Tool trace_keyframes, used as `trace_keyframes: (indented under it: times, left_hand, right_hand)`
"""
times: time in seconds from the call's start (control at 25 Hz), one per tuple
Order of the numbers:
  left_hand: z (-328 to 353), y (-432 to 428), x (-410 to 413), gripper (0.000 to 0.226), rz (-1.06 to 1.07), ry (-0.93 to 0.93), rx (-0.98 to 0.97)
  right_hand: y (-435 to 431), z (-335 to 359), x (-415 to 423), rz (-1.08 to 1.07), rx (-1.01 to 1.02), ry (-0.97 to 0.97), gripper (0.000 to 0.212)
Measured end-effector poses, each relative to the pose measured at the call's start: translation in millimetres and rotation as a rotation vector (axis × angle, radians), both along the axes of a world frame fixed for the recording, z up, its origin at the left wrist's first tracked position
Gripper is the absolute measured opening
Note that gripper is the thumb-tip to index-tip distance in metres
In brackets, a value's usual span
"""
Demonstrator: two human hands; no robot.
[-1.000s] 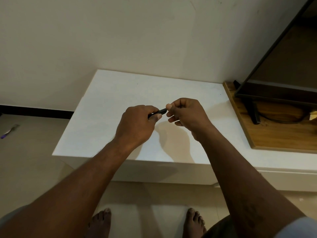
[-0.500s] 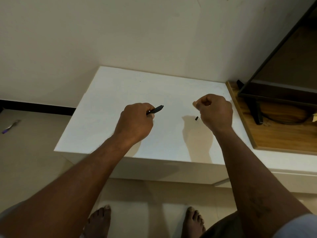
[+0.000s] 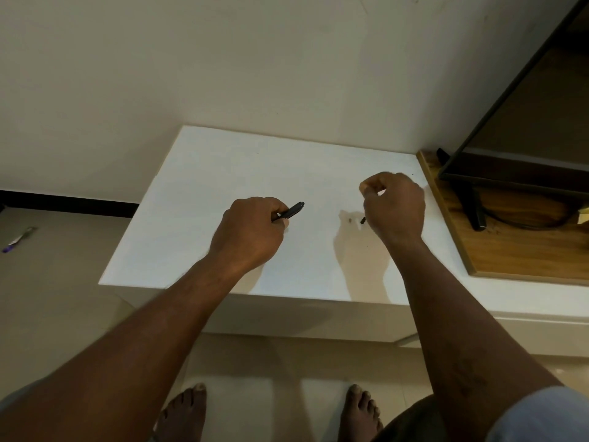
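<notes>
On the floor at the far left lies a purple pen (image 3: 17,240). Over the white tabletop (image 3: 223,173), the left hand (image 3: 248,234) grips a black pen (image 3: 291,210), whose tip points to the right and far. Well apart from it, the right hand (image 3: 395,205) is clenched, and a small black cap (image 3: 362,220) sticks out at its near left edge, above the tabletop. At the right, a screen (image 3: 526,122) stands on a wooden board (image 3: 510,250).

No writing, label, brand, number or sign can be read anywhere in view. The black pen (image 3: 291,209) shows only a plain barrel, and the small black cap (image 3: 362,220) is too tiny to tell. The second pen (image 3: 19,240), lying on the floor, is blurred.
</notes>
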State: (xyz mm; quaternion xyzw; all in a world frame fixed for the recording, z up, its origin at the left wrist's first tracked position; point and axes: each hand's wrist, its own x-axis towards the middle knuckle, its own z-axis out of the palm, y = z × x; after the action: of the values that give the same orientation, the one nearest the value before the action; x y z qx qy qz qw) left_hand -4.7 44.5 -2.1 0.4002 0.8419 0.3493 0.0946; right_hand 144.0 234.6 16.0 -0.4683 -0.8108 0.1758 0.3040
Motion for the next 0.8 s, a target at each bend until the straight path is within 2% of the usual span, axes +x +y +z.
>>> trace_keyframes:
  times: [0.12, 0.24, 0.36, 0.52, 0.64, 0.8]
  left_hand:
    - [1, 1, 0, 0.024, 0.023, -0.038, 0.006]
    - [3, 2, 1, 0.023, 0.042, -0.086, 0.010]
    - [5, 2, 3, 0.023, 0.022, -0.135, 0.033]
    - [10, 1, 6, 0.027, -0.016, -0.184, 0.085]
    - [12, 2, 7, 0.027, -0.029, -0.243, 0.097]
    - [12, 2, 8, 0.024, -0.060, -0.428, 0.032]
  right_hand:
    - [-5, 11, -2, 0.001, -0.061, 0.179, 0.011]
    - [-16, 13, -5, 0.144, -0.220, 0.132, 0.008]
    - [-33, 9, -14, 0.271, -0.411, 0.042, 0.015]
    - [-55, 9, -24, 0.358, -0.630, 0.070, 0.024]
    - [-62, 9, -27, 0.350, -0.748, 0.121, 0.020]
    - [-59, 13, -28, 0.232, -0.877, 0.266, 0.009]
